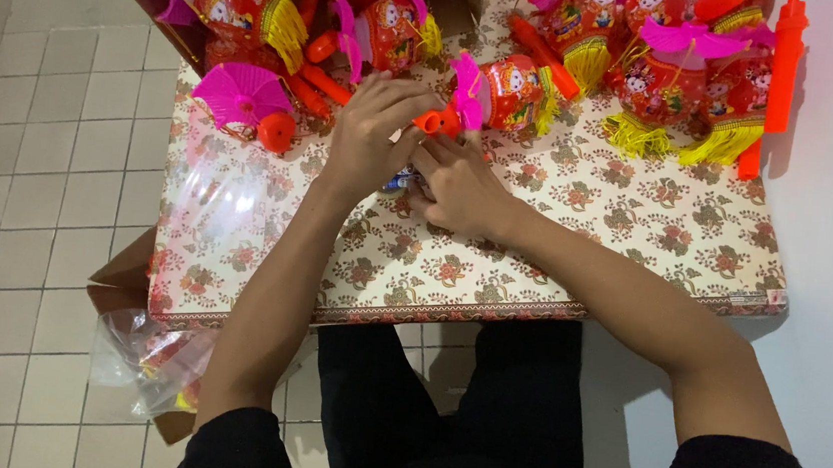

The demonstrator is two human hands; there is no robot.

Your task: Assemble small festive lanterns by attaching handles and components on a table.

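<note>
Both hands, left hand (370, 130) and right hand (456, 182), pinch an orange lantern handle (438, 121); forcing it could snap the pink-finned lantern (504, 91) at one o'clock.

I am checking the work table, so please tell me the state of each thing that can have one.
Left hand: curled on the orange plastic handle.
Right hand: flat on the floral tablecloth, fingers at the handle.
Red toy lantern with pink fan top: lying on its side.
Clear plastic bag: lying flat, looks empty.
Brown cardboard box: flaps open.
</note>
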